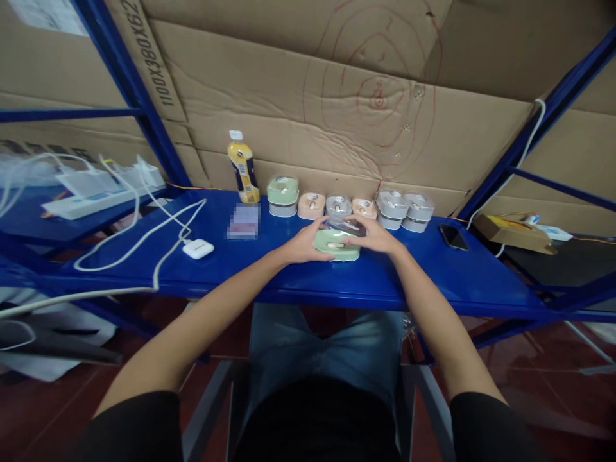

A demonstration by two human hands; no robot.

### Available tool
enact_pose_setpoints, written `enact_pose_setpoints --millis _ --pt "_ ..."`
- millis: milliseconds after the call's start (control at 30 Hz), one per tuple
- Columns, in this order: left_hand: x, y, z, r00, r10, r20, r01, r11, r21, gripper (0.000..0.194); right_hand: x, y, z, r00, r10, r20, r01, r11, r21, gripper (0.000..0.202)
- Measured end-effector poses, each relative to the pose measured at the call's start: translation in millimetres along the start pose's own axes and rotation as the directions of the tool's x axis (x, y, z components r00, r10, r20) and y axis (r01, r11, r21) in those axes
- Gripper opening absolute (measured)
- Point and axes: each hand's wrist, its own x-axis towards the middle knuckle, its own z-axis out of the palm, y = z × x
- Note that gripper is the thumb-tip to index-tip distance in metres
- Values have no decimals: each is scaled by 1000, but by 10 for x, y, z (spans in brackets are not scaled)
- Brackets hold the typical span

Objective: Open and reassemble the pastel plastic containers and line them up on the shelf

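Observation:
A small light-green box (pixel 337 251) with rounded corners sits near the front of the blue table, an oval slot-like mark on its front. A clear, shiny cover (pixel 350 226) shows over its back part; how it sits there is hard to tell. My left hand (pixel 307 245) is closed round the box's left side. From the right, my right hand (pixel 374 236) grips the box and its clear cover, the fingers reaching over the top. Directly behind stands a grey box (pixel 339 205), partly hidden by the hands.
Along the back stand a stacked green box (pixel 283 196), peach boxes (pixel 312 205) and grey boxes (pixel 392 208). A yellow bottle (pixel 244 168), white earphone case (pixel 198 248) with cable, blurred-out packet (pixel 243 221) and phone (pixel 453 237) lie around. Blue posts (pixel 139 96) frame the table.

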Motion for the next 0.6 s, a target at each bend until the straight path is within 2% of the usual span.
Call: enact_pose_setpoints --millis 67,167,233,400,500,600 --pt "-11 26 -30 999 38 16 -39 998 41 101 -23 89 -103 998 34 -56 -34 999 1 72" --pt "-34 82 -60 997 62 54 -66 995 75 57 -67 194 -219 981 68 -181 -66 998 16 71" --pt "-42 116 -56 996 63 70 -68 995 73 43 -84 228 -253 963 73 -258 -66 997 35 72" --pt "-18 127 -35 997 73 29 -74 996 47 42 -67 248 -229 935 82 -345 -60 996 72 71" --pt "8 54 -85 993 39 -108 -36 999 33 46 -56 272 -223 939 97 -331 -79 995 67 70" --pt "27 -60 -167 973 -60 -223 76 995 66 47 -63 302 -250 947 125 -296 -122 992 27 70"
